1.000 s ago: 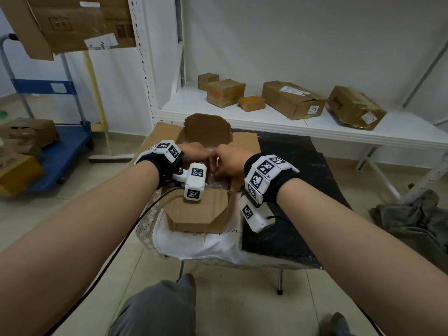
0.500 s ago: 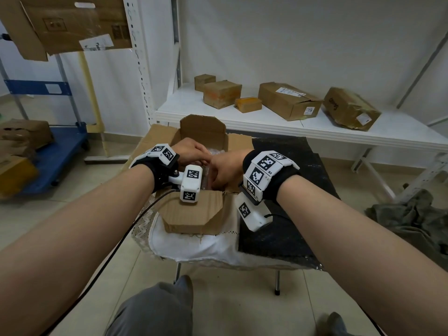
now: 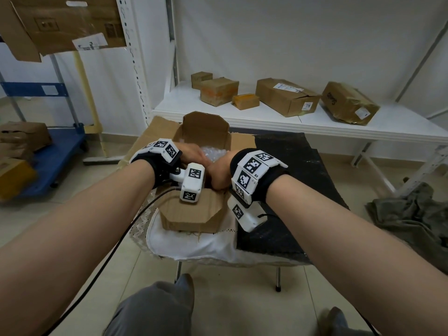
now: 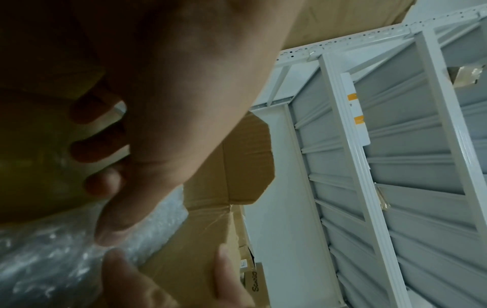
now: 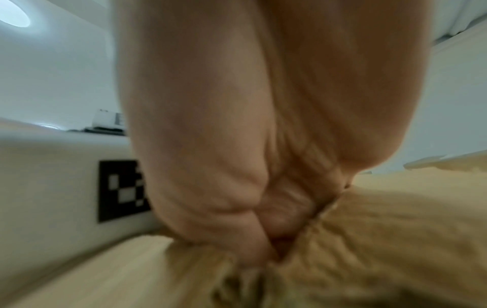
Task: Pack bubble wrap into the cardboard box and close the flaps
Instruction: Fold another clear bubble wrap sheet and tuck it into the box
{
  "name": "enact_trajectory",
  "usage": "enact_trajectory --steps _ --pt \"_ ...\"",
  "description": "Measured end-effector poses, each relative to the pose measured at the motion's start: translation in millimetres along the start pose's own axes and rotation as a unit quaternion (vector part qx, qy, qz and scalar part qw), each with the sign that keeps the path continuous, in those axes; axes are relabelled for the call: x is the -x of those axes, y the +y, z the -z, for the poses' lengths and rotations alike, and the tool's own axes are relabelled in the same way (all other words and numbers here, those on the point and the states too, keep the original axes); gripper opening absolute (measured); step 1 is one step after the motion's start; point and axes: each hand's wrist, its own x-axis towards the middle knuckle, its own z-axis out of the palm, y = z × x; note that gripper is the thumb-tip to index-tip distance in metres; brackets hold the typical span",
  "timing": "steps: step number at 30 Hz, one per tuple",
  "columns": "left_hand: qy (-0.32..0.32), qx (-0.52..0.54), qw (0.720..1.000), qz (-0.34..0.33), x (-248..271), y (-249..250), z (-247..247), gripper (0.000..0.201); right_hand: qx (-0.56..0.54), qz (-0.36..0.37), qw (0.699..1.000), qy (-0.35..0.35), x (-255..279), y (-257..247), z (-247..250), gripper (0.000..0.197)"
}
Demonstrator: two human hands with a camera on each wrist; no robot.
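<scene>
The open cardboard box (image 3: 206, 127) stands on a small table, its far flap upright and its near flap (image 3: 191, 212) folded outward. Clear bubble wrap (image 3: 213, 154) fills the inside. Both hands reach down into it side by side. In the left wrist view my left hand (image 4: 116, 187) has its fingers curled into the bubble wrap (image 4: 39, 260), thumb pressed on it beside the box wall (image 4: 208, 229). My right hand (image 3: 218, 174) dips in next to it. Its palm (image 5: 263, 145) fills the blurred right wrist view over cardboard, fingers hidden there. Two right-hand fingers (image 4: 224, 271) show at the wall.
The table carries a black cloth (image 3: 278, 166) on the right and a white cloth (image 3: 194, 243) at the front. Behind is a white shelf (image 3: 339, 127) with several boxes. A blue trolley (image 3: 55, 156) stands left, and a grey-green cloth heap (image 3: 412, 219) lies on the floor at the right.
Both hands have stayed at the box and sunk a little lower into it, so more bubble wrap shows behind them. The flaps have not moved.
</scene>
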Motion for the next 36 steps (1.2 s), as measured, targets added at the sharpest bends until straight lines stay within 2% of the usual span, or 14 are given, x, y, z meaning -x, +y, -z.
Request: enact_trajectory --steps 2,5,7,9,10,13,17,20,24,28,31,33,36 --pt "-0.023 -0.058 0.998 0.019 -2 2 0 0.029 -0.036 0.004 0.999 0.02 4 0 -1 0.036" --pt "-0.04 -0.116 0.992 0.04 -5 -5 2 0.033 -0.136 0.014 0.985 0.101 13 5 -4 0.029" --pt "-0.042 -0.12 0.99 0.054 -4 -6 6 0.038 -0.245 0.028 0.955 0.168 14 11 -9 0.021" --pt "-0.017 -0.137 0.989 0.052 10 3 10 0.019 -0.334 0.037 0.911 0.241 13 18 -13 0.018" --pt "-0.003 -0.138 0.989 0.055 15 7 12 0.017 -0.364 0.032 0.89 0.271 12 20 -13 0.019" --pt "0.022 -0.11 0.992 0.053 23 12 20 0.027 -0.391 0.004 0.856 0.337 14 24 -11 0.015" --pt "-0.01 -0.078 0.995 0.068 34 9 27 0.019 -0.388 -0.051 0.831 0.396 15 24 -10 0.016" --pt "-0.035 -0.067 0.994 0.073 46 15 22 0.013 -0.388 -0.068 0.823 0.408 20 23 -10 0.011" --pt "-0.058 -0.062 0.994 0.064 46 18 2 0.018 -0.403 -0.046 0.835 0.371 25 21 -15 0.013" --pt "-0.056 -0.088 0.992 0.066 41 17 -19 0.028 -0.456 -0.051 0.813 0.36 35 22 -21 0.02" --pt "-0.078 -0.071 0.992 0.067 43 19 -21 0.033 -0.469 -0.038 0.804 0.364 44 24 -21 0.025" --pt "-0.064 -0.038 0.995 0.066 44 18 -18 0.028 -0.486 -0.025 0.794 0.365 49 24 -20 0.028" --pt "-0.006 -0.02 0.998 0.059 40 17 -14 0.027 -0.504 -0.026 0.78 0.37 54 26 -19 0.027"
